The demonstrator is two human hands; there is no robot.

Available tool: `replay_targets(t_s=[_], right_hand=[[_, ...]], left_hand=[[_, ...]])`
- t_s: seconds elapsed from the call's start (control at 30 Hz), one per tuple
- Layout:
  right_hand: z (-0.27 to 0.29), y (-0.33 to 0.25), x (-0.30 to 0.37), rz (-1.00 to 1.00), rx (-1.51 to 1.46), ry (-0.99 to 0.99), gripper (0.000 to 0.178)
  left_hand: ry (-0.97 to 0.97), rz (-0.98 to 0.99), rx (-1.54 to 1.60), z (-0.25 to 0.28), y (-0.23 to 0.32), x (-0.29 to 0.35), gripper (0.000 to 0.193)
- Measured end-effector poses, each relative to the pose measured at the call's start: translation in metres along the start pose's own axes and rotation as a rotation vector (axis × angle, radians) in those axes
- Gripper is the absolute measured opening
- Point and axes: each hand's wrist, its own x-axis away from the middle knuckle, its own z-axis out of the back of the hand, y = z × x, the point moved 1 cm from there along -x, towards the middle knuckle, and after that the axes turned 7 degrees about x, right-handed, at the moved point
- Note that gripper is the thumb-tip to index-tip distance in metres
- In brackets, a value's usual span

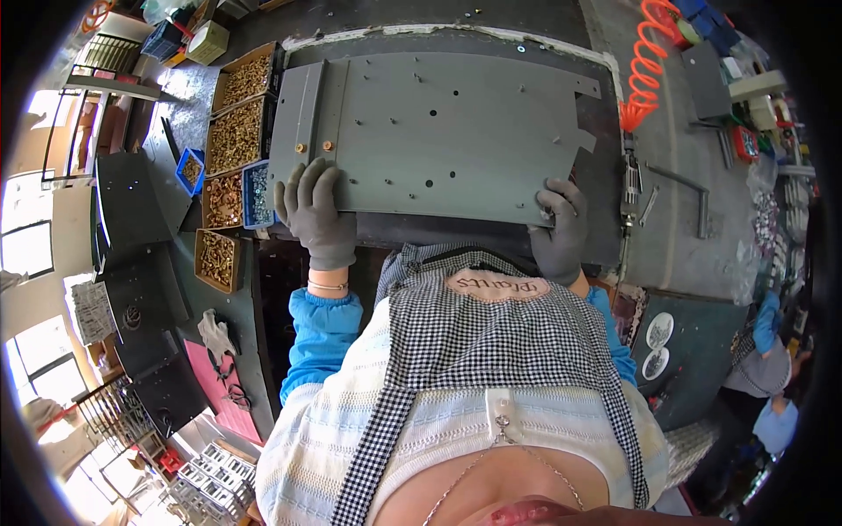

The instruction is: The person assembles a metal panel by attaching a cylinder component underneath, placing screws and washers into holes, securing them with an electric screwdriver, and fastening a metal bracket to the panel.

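A large flat grey metal panel (482, 131) lies in front of me, with several studs standing up from it, a few round holes, and notches cut in its right end. Two brass-coloured fittings sit near its left end. My left hand (317, 215), in a grey glove, holds the panel's near edge toward the left, its fingers bent over the top face. At the near right corner my right hand (560, 230), also gloved, grips the panel with its fingers curled over the edge. Both thumbs are hard to make out.
Boxes of brass-coloured fittings (237, 131) and a blue bin of small silvery parts (258, 195) stand left of the panel. An orange coiled hose (646, 66) hangs at right above a power driver (631, 180). A wrench (650, 204) lies beside it. Another person (761, 359) is at far right.
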Motion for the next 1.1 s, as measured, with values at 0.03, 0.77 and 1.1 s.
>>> replay_targets(t_s=[0.03, 0.77, 1.1], right_hand=[[0.000, 0.000, -0.001, -0.006, 0.010, 0.002, 0.057], [0.004, 0.044, -0.229, -0.100, 0.225, 0.312, 0.051], [-0.006, 0.087, -0.028, -0.490, 0.213, -0.020, 0.048]], left_hand=[[0.025, -0.003, 0.031, 0.000, 0.000, -0.002, 0.037], [-0.240, -0.223, -0.008, -0.047, -0.022, -0.302, 0.033], [-0.492, 0.018, 0.007, -0.116, -0.063, -0.373, 0.051]])
